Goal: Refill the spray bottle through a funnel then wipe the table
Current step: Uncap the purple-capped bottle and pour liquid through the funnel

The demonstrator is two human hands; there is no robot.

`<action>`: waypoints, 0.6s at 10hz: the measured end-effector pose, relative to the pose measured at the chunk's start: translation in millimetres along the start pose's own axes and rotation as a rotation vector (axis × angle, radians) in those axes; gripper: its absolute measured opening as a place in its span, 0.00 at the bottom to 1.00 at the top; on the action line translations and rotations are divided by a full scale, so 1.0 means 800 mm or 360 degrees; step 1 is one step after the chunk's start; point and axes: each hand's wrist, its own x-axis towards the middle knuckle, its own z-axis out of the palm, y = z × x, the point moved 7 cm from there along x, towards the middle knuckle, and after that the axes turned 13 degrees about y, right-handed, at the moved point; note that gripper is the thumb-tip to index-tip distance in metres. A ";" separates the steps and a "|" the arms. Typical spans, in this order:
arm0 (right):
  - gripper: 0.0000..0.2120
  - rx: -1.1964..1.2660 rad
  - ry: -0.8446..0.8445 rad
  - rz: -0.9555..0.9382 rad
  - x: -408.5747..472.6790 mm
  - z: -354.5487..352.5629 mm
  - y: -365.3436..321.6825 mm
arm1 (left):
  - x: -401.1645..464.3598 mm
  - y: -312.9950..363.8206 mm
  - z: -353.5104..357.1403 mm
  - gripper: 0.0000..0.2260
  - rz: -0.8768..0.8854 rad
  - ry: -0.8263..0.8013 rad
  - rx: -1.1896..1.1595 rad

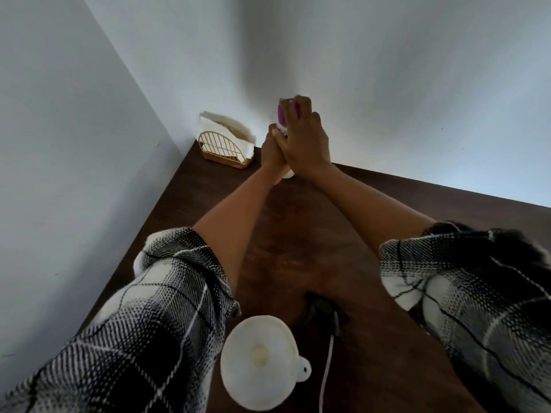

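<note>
No writing can be read on anything. The spray bottle [283,122] stands at the far side of the brown table [417,204], mostly hidden by both hands. The left hand [272,158] grips its body. The right hand [304,141] curls over its purple top. The white funnel [259,362] lies near the person. A napkin holder [225,149] sits in the corner. A white cable [326,371] runs beside the funnel.

Both arms outstretched, left hand [272,156] and right hand [304,141] curled together
</note>
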 end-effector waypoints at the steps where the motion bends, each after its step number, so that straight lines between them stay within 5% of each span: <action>1: 0.17 0.0013 0.0037 -0.0003 -0.001 -0.019 0.010 | -0.004 -0.005 0.002 0.18 -0.0038 0.0107 -0.0056; 3: 0.20 0.0103 -0.0090 -0.0155 -0.021 -0.052 -0.002 | -0.064 0.000 -0.023 0.19 -0.0086 0.0062 -0.0093; 6: 0.23 0.0334 -0.0256 -0.0381 -0.034 -0.138 -0.096 | -0.146 0.032 -0.125 0.25 -0.0044 0.0332 -0.0358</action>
